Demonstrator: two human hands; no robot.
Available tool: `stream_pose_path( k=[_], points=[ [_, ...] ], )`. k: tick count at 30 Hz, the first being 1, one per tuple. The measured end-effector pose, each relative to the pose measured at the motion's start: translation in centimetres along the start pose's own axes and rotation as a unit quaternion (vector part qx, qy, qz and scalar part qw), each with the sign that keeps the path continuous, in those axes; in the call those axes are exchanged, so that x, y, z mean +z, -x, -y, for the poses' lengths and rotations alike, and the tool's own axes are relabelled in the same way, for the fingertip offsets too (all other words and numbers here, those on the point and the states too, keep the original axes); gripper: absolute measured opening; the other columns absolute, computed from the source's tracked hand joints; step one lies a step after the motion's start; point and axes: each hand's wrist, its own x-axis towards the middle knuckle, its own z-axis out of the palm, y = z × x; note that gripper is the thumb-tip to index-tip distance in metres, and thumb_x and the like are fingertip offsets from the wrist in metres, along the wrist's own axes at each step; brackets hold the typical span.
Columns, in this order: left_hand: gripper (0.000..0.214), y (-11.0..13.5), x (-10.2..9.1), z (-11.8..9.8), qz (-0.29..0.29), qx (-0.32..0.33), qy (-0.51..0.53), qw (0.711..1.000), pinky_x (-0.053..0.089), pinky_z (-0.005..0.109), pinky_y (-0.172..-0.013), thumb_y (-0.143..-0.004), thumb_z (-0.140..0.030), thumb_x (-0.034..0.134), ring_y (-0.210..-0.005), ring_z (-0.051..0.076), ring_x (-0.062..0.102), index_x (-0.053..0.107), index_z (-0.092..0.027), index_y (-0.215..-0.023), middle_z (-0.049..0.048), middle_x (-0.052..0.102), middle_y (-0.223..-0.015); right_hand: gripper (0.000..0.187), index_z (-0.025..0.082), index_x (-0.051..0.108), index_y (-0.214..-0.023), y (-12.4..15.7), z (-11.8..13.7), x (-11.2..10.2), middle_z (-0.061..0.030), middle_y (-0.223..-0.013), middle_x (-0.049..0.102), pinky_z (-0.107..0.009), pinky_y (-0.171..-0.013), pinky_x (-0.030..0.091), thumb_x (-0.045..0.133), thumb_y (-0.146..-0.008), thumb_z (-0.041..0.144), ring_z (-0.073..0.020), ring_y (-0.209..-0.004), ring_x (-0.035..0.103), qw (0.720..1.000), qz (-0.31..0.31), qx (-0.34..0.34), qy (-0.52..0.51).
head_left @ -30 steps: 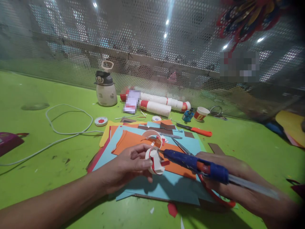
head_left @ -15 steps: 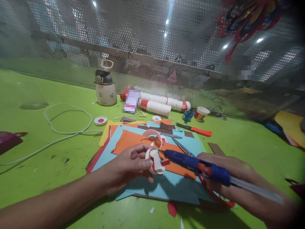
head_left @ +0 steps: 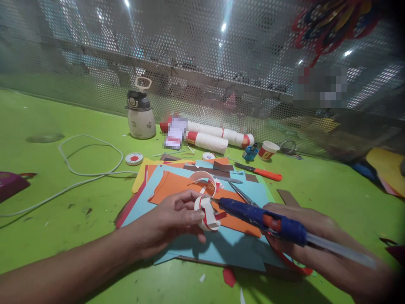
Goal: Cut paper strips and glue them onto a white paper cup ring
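My left hand (head_left: 177, 219) pinches a small cut paper cup piece (head_left: 207, 213), white with red strips, between thumb and fingers. In my right hand (head_left: 303, 228) is a blue hot glue gun (head_left: 262, 217), with a clear glue stick (head_left: 338, 249) jutting from its back. The glue gun's nozzle is at the upper right rim of the cup piece; whether it touches cannot be made out. Beneath both hands lie orange card (head_left: 177, 185) and light blue paper (head_left: 234, 251). A curled white paper ring (head_left: 202, 175) rests just beyond the cup piece. Scissors (head_left: 240, 193) lie partly hidden behind the glue gun.
Beyond the papers are an orange-handled knife (head_left: 267, 173), a paper cup (head_left: 268, 150), a small blue bottle (head_left: 249, 153), stacked cups (head_left: 207, 142) and a drink bottle (head_left: 141, 118). A white cable (head_left: 91, 179) loops at left. Perforated metal mesh (head_left: 196, 71) stands behind.
Almost nothing differs. Both hands keep their hold on the cup piece and the glue gun, with the nozzle still at the rim; the view has shifted very slightly.
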Motion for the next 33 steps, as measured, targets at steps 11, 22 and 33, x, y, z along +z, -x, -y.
stream_pose_path(
  k=[11, 22, 33],
  points=[
    [0.029, 0.1, 0.1, -0.1, 0.004, 0.001, -0.002, 1.0, 0.054, 0.03, -0.065, -0.078, -0.02, 0.068, -0.082, 0.019, 0.063, 0.06, -0.014, -0.105, 0.0123, 0.063, -0.1, 0.049, 0.037, 0.062, -0.122, -0.7, 1.3, 0.2, 0.0004, -0.12, 0.068, -0.037, -0.086, 0.058, 0.072, -0.076, 0.023, -0.03, -0.109, 0.064, 1.0, 0.015, -0.014, 0.005],
    [0.03, 0.2, 0.2, -0.2, 0.004, -0.005, 0.001, 1.0, 0.054, 0.03, -0.066, -0.078, -0.021, 0.069, -0.083, 0.019, 0.063, 0.06, -0.015, -0.106, 0.0104, 0.062, -0.096, 0.043, 0.034, 0.062, -0.122, -1.2, 2.3, 0.2, -0.0015, -0.117, 0.069, -0.039, -0.087, 0.056, 0.067, -0.08, 0.023, -0.0289, -0.106, 0.065, 0.999, 0.044, -0.007, -0.005],
    [0.028, 0.3, 0.1, -0.2, 0.004, -0.004, 0.011, 1.0, 0.055, 0.03, -0.066, -0.079, -0.019, 0.068, -0.082, 0.018, 0.063, 0.06, -0.014, -0.105, 0.0102, 0.063, -0.096, 0.039, 0.034, 0.066, -0.116, -1.0, 2.2, -0.2, -0.0006, -0.108, 0.073, -0.041, -0.086, 0.056, 0.07, -0.079, 0.027, -0.0295, -0.097, 0.068, 0.999, 0.032, 0.022, 0.027]
  ],
)
